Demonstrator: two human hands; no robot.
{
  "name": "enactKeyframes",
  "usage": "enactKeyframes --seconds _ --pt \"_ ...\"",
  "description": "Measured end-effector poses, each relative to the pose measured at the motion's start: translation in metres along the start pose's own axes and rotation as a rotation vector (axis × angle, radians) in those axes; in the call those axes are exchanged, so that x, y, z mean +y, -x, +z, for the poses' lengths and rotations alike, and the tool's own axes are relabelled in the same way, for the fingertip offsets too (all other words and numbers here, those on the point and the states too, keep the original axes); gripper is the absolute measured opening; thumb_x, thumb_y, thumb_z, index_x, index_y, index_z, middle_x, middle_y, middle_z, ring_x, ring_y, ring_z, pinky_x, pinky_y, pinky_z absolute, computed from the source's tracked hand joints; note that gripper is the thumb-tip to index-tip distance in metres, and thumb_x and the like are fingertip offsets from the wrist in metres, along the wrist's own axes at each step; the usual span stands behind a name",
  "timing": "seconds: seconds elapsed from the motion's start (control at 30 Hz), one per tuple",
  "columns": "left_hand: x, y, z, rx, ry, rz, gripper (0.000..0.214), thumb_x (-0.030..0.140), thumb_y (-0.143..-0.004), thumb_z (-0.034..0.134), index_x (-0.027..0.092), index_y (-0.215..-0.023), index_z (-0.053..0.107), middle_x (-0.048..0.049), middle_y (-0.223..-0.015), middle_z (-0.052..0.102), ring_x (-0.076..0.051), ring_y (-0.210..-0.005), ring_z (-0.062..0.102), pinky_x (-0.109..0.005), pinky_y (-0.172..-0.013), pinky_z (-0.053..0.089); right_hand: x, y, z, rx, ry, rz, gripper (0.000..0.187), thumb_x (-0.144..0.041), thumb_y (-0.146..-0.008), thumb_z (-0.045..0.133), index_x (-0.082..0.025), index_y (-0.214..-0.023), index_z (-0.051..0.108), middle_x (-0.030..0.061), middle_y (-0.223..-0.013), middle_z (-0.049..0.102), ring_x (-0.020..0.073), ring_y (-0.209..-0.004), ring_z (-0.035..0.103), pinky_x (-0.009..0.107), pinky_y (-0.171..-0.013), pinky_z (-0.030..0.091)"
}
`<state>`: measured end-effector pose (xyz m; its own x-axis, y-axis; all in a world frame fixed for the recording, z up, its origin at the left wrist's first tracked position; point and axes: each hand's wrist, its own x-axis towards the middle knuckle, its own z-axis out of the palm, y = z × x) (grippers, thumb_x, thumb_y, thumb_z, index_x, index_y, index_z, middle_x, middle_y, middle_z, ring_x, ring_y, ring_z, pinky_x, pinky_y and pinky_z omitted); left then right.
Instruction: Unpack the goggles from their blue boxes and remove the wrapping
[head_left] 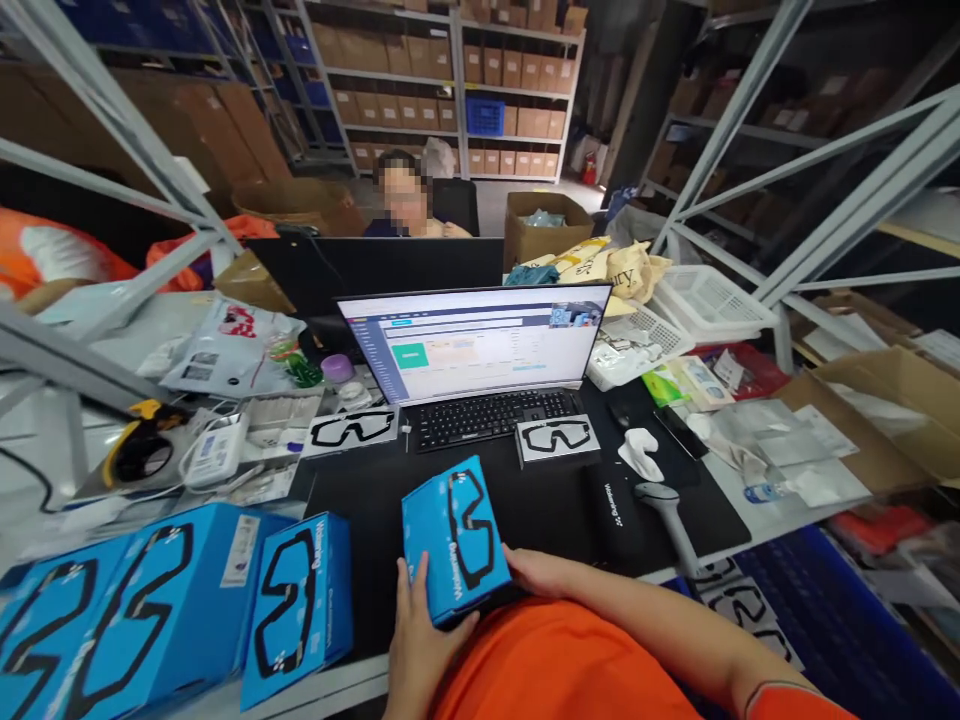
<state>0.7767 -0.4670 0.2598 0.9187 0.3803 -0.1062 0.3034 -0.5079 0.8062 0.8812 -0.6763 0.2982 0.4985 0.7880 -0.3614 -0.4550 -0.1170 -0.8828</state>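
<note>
A blue eyewear box (439, 530) printed with a black glasses frame is held upright, slightly tilted, at the front edge of the black desk mat. My left hand (424, 630) grips its left side and lower corner, fingers against the cardboard. At the box's lower right edge, my right hand (536, 572) presses on it, with its fingertips partly hidden. To the left stand more blue boxes (300, 600) with the same print. Beyond lie two grey glasses boxes (559, 440) near the keyboard (495, 415). A black case (611, 515) rests to the right beside a barcode scanner (667, 515).
A monitor (487, 345) stands behind the keyboard. White baskets (705, 300) and an open carton (885, 410) are on the right. Plastic bags (232, 345) and a tape dispenser (142, 450) lie left. A person (405, 200) sits beyond; another's orange sleeve (37, 250) shows left.
</note>
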Motion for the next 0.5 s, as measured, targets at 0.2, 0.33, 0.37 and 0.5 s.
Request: enactKeyframes --seconds 0.2,0.33,0.37,0.5 --pt "-0.01 -0.026 0.01 -0.058 0.831 -0.349 0.082 0.062 -0.068 0.076 0.018 -0.134 0.058 -0.0152 -0.127 0.068 -0.04 -0.127 0.056 -0.057 -0.112 0.04 -0.046 0.007 0.005 -0.094 0.432 -0.21 0.062 -0.074 -0.094 0.035 -0.036 -0.139 0.058 -0.0062 -0.166 0.015 0.0295 -0.15 0.019 0.042 -0.121 0.011" --pt "-0.026 -0.021 0.015 -0.286 1.297 -0.444 0.064 0.066 -0.074 0.072 0.028 -0.125 0.067 -0.0062 -0.137 0.064 -0.033 -0.143 0.039 -0.05 -0.122 0.026 -0.049 0.0 0.013 -0.161 0.718 -0.325 0.047 -0.054 -0.092 0.063 -0.033 -0.134 0.063 -0.0047 -0.167 0.007 0.0312 -0.149 0.017 0.04 -0.12 0.012" --pt "-0.033 -0.018 0.014 -0.334 1.342 -0.443 0.065 0.067 -0.074 0.071 0.03 -0.127 0.066 -0.0053 -0.14 0.061 -0.032 -0.146 0.034 -0.048 -0.124 0.022 -0.046 -0.001 0.015 -0.176 0.746 -0.347 0.044 -0.049 -0.091 0.066 -0.033 -0.132 0.065 -0.0045 -0.167 0.009 0.0303 -0.15 0.018 0.039 -0.12 0.011" --pt "-0.065 -0.006 0.014 -0.395 1.463 -0.435 0.076 0.074 -0.072 0.067 0.034 -0.137 0.059 -0.0041 -0.151 0.051 -0.033 -0.151 0.02 -0.052 -0.124 0.017 -0.039 -0.004 0.018 -0.324 0.754 -0.396 0.038 -0.034 -0.093 0.066 -0.031 -0.13 0.066 -0.0023 -0.161 0.03 0.0241 -0.152 0.017 0.035 -0.121 0.012"
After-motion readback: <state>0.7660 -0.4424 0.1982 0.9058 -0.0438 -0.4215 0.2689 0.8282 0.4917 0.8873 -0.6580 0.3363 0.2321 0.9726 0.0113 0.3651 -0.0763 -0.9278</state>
